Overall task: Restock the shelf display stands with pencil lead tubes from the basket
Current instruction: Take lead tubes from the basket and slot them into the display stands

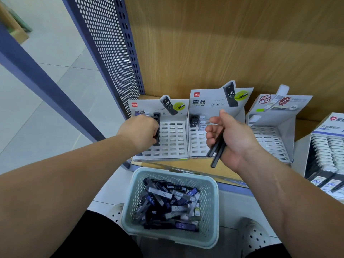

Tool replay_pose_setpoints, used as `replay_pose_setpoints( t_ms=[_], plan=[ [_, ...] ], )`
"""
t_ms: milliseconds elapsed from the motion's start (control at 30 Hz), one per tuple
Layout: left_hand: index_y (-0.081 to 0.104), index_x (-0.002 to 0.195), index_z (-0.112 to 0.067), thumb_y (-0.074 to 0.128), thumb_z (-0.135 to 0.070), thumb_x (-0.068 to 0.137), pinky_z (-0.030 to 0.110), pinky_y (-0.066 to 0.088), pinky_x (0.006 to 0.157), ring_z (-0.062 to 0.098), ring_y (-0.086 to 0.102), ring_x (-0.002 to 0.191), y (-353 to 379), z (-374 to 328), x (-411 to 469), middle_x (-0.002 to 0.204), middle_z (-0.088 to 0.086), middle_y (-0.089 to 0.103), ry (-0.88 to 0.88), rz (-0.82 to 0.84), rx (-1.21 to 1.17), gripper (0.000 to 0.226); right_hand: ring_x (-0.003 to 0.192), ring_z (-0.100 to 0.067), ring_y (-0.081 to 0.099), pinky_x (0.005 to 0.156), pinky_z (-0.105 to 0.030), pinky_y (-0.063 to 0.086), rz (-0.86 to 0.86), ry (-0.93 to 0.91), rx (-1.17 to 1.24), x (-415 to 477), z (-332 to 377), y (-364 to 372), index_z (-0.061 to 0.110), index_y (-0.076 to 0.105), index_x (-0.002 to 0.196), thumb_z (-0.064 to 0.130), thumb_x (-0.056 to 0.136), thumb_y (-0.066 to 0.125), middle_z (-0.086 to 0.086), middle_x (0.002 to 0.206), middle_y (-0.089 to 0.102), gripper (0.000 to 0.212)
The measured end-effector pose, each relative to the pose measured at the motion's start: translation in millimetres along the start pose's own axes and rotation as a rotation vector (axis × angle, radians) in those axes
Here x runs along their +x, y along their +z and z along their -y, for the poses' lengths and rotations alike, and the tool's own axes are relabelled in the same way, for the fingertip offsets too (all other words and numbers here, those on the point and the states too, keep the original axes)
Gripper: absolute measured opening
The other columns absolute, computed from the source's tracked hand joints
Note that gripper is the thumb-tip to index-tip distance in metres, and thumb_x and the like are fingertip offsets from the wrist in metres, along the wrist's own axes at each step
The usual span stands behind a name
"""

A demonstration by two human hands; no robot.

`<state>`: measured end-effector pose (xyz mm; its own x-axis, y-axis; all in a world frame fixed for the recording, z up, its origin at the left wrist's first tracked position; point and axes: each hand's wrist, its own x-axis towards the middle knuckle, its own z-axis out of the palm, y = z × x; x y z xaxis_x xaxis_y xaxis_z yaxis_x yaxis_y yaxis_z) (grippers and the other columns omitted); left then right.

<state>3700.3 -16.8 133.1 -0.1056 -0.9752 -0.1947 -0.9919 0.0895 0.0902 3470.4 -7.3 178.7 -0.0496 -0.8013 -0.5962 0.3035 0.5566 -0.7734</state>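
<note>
A pale green basket on the floor holds several dark and clear pencil lead tubes. On the low wooden shelf stand white slotted display stands. My left hand reaches into the left stand, fingers curled on a black tube at a column of tubes in its left slots. My right hand hovers before the middle stand, gripping a few black tubes that point down toward me. A few tubes sit in the middle stand's back slots.
A third stand, mostly unfilled, sits at the right. Farther right is a box packed with white and black lead packs. A blue perforated panel bounds the shelf on the left. My white clog shoes flank the basket.
</note>
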Motion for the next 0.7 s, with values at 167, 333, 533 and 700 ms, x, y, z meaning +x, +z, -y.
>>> replay_pose_setpoints(
  t_ms=[167,333,533,700],
  plan=[
    [0.067,0.069,-0.017,0.083,-0.043,0.074,0.030,0.050,0.060,0.015,0.062,0.062,-33,-26,-20,0.068,0.002,0.069,-0.105,-0.041,-0.776,0.032,0.045,-0.021,0.055,0.042,-0.024,0.046,-0.053,0.022,0.170,-5,4,5,0.016,0.045,0.072,0.039,0.108,0.045,-0.011,0.063,0.060,0.042],
    [0.071,0.092,-0.008,0.082,-0.017,0.078,0.023,0.047,0.052,0.011,0.054,0.052,-55,-73,-57,0.071,0.006,0.068,0.006,0.152,-1.187,0.019,0.045,-0.023,0.056,0.048,-0.026,0.050,-0.043,0.000,0.224,-11,3,18,0.015,0.043,0.073,0.037,0.108,0.041,-0.011,0.058,0.060,0.042],
    [0.071,0.087,-0.008,0.077,-0.008,0.082,0.022,0.036,0.045,0.011,0.052,0.046,-56,-78,-65,0.073,0.007,0.073,-0.145,0.223,-1.357,0.007,0.052,-0.021,0.055,0.045,-0.022,0.045,-0.040,-0.038,0.203,-22,-4,24,0.018,0.045,0.070,0.039,0.106,0.043,-0.006,0.060,0.061,0.041],
    [0.064,0.090,-0.012,0.078,-0.006,0.080,0.022,0.036,0.044,0.014,0.054,0.049,-57,-75,-71,0.086,0.021,0.072,-0.182,0.321,-1.431,0.018,0.050,-0.022,0.055,0.047,-0.023,0.049,-0.041,-0.069,0.230,-32,-5,25,0.016,0.046,0.072,0.037,0.106,0.043,-0.008,0.060,0.060,0.040]
  ],
)
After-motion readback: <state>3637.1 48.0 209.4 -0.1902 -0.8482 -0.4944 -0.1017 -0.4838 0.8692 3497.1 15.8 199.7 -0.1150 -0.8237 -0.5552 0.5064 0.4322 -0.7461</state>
